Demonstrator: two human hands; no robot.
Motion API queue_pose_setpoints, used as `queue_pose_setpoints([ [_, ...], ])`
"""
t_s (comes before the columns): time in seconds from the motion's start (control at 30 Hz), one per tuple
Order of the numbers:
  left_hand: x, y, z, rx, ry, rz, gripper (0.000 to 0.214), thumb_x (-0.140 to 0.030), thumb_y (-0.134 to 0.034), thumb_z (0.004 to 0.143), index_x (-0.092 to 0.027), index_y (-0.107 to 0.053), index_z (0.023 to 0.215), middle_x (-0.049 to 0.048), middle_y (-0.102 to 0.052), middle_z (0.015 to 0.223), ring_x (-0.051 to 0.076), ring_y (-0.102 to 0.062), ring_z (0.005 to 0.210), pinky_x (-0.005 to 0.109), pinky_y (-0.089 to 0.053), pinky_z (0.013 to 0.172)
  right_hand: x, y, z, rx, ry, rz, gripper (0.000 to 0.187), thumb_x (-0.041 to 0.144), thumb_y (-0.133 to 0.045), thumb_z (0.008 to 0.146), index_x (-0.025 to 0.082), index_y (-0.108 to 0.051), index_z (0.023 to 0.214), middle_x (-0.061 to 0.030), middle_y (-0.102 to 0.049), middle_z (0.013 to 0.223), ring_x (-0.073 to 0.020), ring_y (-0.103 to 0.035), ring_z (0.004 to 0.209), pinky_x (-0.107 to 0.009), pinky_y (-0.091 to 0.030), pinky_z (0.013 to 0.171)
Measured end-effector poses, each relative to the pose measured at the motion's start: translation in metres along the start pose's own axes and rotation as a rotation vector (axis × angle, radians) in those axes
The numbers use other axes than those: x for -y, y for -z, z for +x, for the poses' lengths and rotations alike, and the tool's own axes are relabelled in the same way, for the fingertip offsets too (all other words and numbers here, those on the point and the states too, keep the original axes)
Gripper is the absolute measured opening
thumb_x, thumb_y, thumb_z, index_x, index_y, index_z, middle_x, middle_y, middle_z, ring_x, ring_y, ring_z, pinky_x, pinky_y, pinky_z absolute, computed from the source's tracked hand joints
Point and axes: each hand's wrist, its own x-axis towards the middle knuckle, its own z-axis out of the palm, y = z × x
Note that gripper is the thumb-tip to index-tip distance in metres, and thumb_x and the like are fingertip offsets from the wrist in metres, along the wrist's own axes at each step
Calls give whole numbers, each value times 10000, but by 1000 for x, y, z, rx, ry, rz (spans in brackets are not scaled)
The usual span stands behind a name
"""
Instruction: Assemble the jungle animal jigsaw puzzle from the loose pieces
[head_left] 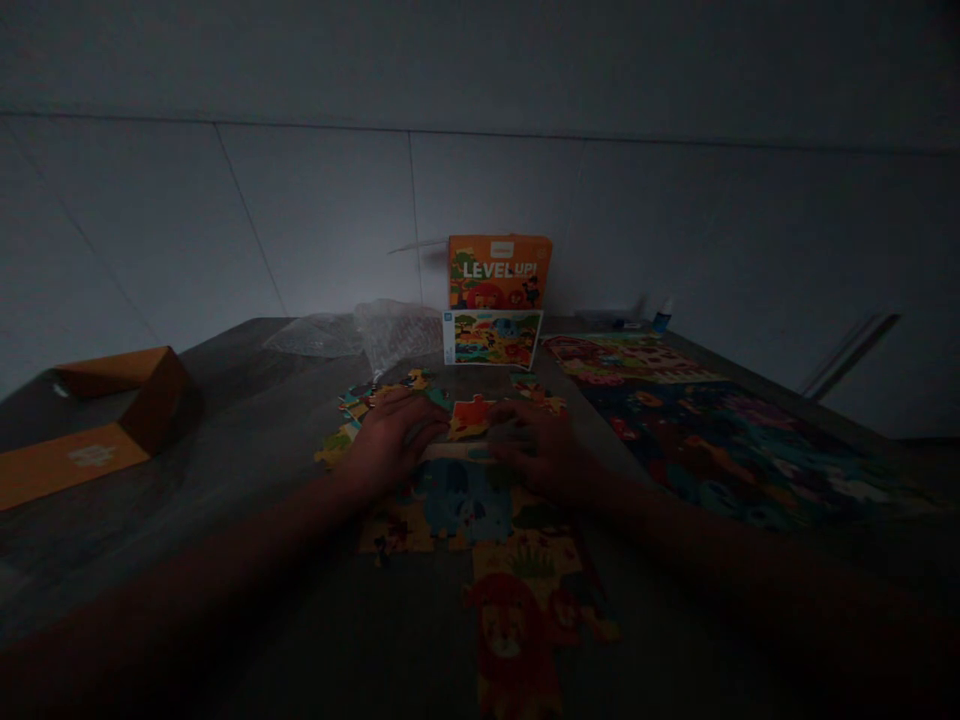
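Observation:
An orange-red jigsaw puzzle piece [470, 417] stands between my two hands, just beyond the partly joined puzzle. My left hand [397, 435], fingers curled, grips its left edge. At the right edge, the bent fingers of my right hand [536, 445] close on the same piece. Below them lies the joined puzzle [465, 503] with blue elephants, and nearer to me a lion section [517, 635]. Loose puzzle pieces [337, 443] lie beyond and left of my left hand, with more partly hidden behind my right hand. The scene is dim, so fine contact is hard to see.
An orange "LEVEL UP!" box [500, 270] stands at the back with a picture card [491, 338] before it. Clear plastic wrap [397, 335] lies to its left. An open orange box part [97, 440] sits far left. Another puzzle [697, 440] and a small bottle [663, 316] are right.

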Motion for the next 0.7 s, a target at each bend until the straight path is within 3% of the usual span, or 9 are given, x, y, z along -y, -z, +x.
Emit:
queue_pose_setpoints([
  [0.1, -6, 1, -1, 5, -93, -107, 118, -254, -561, 948, -198, -651, 897, 29, -690, 842, 180, -630, 851, 310, -506, 795, 0, -1, 1, -89, 26, 55, 175, 267, -615, 858, 185, -591, 1010, -79, -667, 995, -207, -628, 917, -356, -498, 822],
  [0.2, -15, 4, -4, 185, -46, -164, 185, -297, -601, 925, -218, -633, 1089, 54, -696, 1035, 207, -632, 999, 345, -506, 883, 2, -1, 0, -120, 51, 77, 161, 242, -608, 849, 189, -565, 995, -56, -647, 914, -192, -616, 837, -329, -494, 754],
  [0.23, -18, 6, -5, 270, -4, -176, 373, -341, -655, 884, -227, -575, 1230, 78, -663, 1171, 235, -606, 1100, 375, -494, 937, 3, -1, 0, -123, 59, 76, 184, 225, -600, 845, 190, -553, 1020, -44, -633, 880, -185, -608, 805, -319, -490, 730],
  [0.3, -25, 11, -7, 459, 70, -193, 899, -438, -783, 745, -236, -312, 1485, 137, -472, 1453, 311, -469, 1313, 448, -429, 1051, 4, 0, -1, -119, 66, 56, 287, 194, -580, 838, 183, -531, 1121, -19, -599, 816, -173, -586, 741, -305, -477, 686],
  [0.37, -29, 17, -7, 616, 79, -209, 1195, -479, -835, 657, -240, -87, 1557, 158, -264, 1583, 358, -311, 1424, 497, -343, 1125, 4, 1, -2, -93, 56, 11, 370, 179, -561, 839, 173, -523, 1207, -11, -583, 786, -170, -567, 703, -302, -462, 662],
  [0.43, -31, 21, -6, 698, 51, -219, 1228, -469, -823, 671, -251, -9, 1564, 144, -184, 1614, 362, -235, 1456, 511, -285, 1159, 4, 2, -2, -61, 31, -32, 375, 176, -554, 839, 164, -555, 1214, -25, -604, 800, -174, -569, 699, -308, -452, 662],
  [0.57, -28, 23, -6, 693, 11, -204, 1174, -419, -783, 714, -262, 12, 1563, 117, -196, 1615, 338, -236, 1458, 489, -268, 1174, 4, 3, -1, -39, -34, -64, 367, 166, -562, 827, 153, -600, 1192, -59, -657, 877, -189, -591, 730, -316, -449, 681],
  [0.7, -18, 20, -5, 673, 38, -102, 978, -381, -718, 769, -226, -156, 1554, 126, -295, 1572, 323, -293, 1434, 477, -289, 1167, 5, 6, 0, -69, -60, -93, 392, 130, -549, 816, 151, -603, 1204, -70, -667, 929, -196, -601, 785, -319, -456, 720],
])
